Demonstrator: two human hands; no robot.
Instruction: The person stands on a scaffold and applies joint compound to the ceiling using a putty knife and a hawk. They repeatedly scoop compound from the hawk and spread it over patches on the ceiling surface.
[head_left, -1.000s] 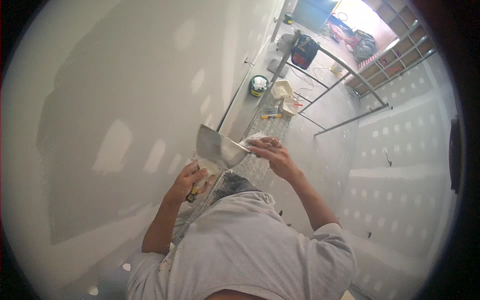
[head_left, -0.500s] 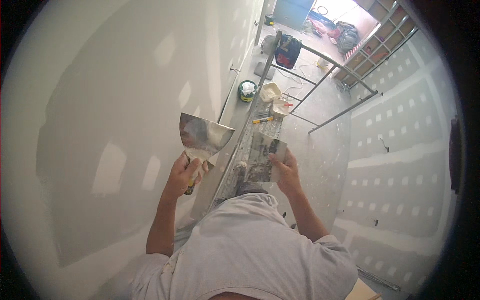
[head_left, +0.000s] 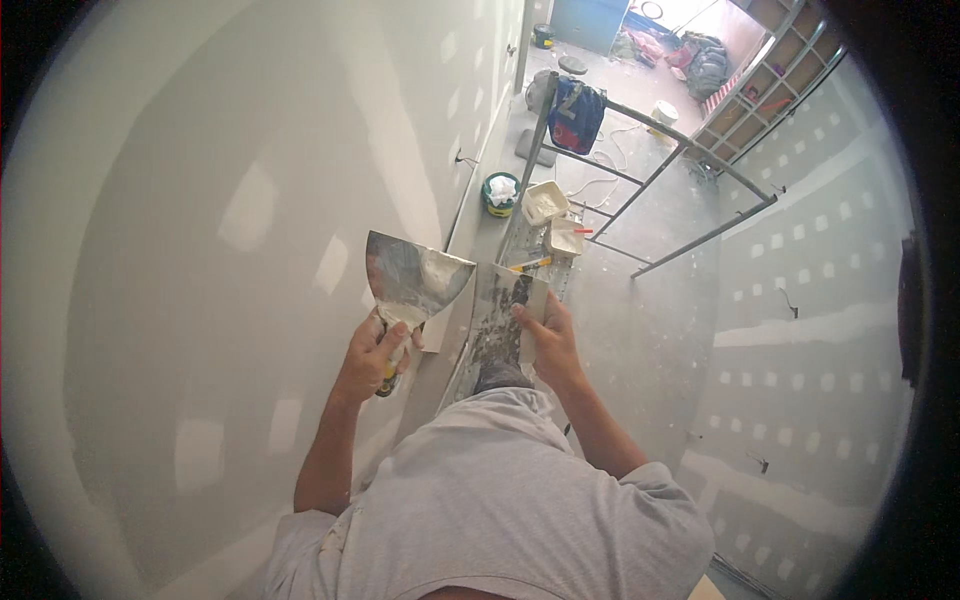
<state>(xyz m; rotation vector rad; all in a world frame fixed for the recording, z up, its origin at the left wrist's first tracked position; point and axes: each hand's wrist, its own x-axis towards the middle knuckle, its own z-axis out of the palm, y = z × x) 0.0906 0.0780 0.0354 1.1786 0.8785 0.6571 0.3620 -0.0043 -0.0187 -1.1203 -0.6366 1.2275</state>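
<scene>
My left hand (head_left: 370,362) is closed around the handle of a wide putty knife (head_left: 412,272). Its flared metal blade points up and away, with pale compound smeared near the handle and on its right side. A small pale corner of something (head_left: 432,338) sticks out beside the left fingers; what it belongs to is hidden. In my right hand (head_left: 548,335) is a flat rectangular metal plastering blade (head_left: 495,312), gripped at its right edge with the thumb on its face. Dark marks and pale smears cover that face. The two blades are close together, near the left wall.
A plasterboard wall (head_left: 230,330) with pale filled patches rises close on my left. Ahead on a narrow plank stand two compound tubs (head_left: 545,203), beside a green bucket (head_left: 500,193). A metal scaffold frame (head_left: 660,165) carries a dark cloth bag (head_left: 577,115). Another patched wall (head_left: 810,350) is right.
My right hand has brought the plastering blade left, closer to the putty knife. The putty knife has shifted slightly right and down in view. The surroundings have shifted a little with my head.
</scene>
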